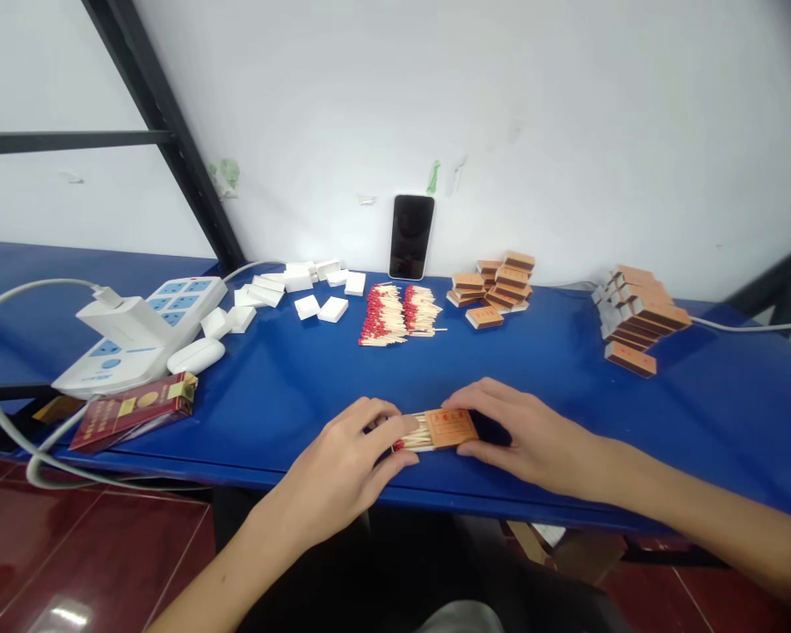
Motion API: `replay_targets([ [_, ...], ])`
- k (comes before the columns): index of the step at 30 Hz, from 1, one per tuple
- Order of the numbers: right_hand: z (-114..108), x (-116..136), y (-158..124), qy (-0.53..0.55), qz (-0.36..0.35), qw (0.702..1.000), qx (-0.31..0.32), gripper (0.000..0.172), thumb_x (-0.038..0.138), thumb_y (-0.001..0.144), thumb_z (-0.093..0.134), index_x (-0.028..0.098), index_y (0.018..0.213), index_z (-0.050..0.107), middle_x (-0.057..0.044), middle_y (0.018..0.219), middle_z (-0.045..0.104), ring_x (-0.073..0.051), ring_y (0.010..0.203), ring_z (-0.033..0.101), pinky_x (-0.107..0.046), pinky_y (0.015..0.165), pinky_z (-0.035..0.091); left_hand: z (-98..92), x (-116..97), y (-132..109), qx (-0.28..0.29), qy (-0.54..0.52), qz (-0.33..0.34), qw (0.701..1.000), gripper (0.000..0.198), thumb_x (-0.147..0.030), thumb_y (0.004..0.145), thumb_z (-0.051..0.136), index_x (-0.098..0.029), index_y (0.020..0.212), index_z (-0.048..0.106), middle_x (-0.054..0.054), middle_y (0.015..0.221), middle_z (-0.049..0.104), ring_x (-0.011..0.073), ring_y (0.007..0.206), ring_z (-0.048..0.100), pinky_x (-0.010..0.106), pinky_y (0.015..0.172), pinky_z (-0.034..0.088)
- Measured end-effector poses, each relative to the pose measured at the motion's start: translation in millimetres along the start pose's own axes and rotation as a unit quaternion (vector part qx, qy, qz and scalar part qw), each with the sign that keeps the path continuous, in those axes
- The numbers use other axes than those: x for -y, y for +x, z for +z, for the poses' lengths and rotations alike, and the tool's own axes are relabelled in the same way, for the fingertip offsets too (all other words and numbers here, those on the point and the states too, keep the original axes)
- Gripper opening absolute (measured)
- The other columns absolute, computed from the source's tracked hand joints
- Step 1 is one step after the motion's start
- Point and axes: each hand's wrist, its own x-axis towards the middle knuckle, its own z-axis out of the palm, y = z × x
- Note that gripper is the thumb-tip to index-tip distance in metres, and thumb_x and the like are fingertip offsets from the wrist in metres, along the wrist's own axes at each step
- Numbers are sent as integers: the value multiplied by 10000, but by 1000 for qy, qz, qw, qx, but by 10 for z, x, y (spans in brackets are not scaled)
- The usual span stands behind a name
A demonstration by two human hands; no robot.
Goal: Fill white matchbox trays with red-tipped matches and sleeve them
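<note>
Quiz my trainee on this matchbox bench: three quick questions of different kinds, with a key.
1. True or false: the loose matches lie between the white trays and the middle pile of orange boxes.
2. What do the left hand and right hand hold together? A a charger; B a half-open matchbox; C a power strip.
3. Fill in: the phone leans upright against the ____.
Key: 1 true; 2 B; 3 wall.
</note>
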Motion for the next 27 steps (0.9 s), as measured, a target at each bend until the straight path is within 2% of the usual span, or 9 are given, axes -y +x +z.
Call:
replay_targets([
  [5,98,48,67,32,-41,999,-7,309,357,923,631,216,1190,566,-65,1121,651,-196,1020,606,-355,879,544,-10,-5,4,12,-45,-16,999,287,-285,960,605,-269,1236,530,31,1191,625,195,1084,598,336,942,507],
  [9,243,123,151,39,-81,995,-33,280,308,945,599,206,1200,543,-79,1130,649,-199,1022,582,-368,878,535,-51,-16,14,11,-76,-21,997,381,-239,919,666,-289,1261,508,20,1268,582,167,1097,596,292,955,497],
  [14,319,149,206,46,-96,993,-52,225,270,955,578,218,1171,543,-92,1143,646,-212,1038,574,-395,878,536,-86,-39,22,16,-97,-28,995,340,-197,899,682,-266,1193,524,10,1177,608,142,1000,612,264,908,504],
  [19,336,165,204,47,-91,993,-61,197,274,954,580,222,1141,548,-85,1129,649,-212,1034,577,-397,879,540,-98,-56,35,14,-100,-23,995,293,-204,920,653,-271,1178,533,14,1160,609,147,1005,606,271,917,501],
  [23,347,172,102,25,-89,993,-74,245,288,950,587,218,1180,540,-94,1152,648,-214,1039,589,-396,880,552,-121,-47,28,29,-103,-28,994,374,-289,909,676,-291,1251,526,40,1271,565,174,1087,587,294,951,505],
  [25,325,135,-25,2,-80,993,-87,275,278,951,581,213,1214,535,-101,1168,646,-214,1056,597,-388,893,553,-130,-36,17,25,-102,-45,993,378,-352,919,657,-301,1270,527,43,1299,556,182,1102,587,293,928,522],
  [27,255,37,-212,-36,-53,990,-126,295,263,948,577,220,1236,535,-103,1181,645,-215,1071,609,-381,903,553,-130,-25,6,17,-98,-58,993,326,-370,946,615,-309,1258,541,35,1292,568,182,1107,589,298,930,522],
])
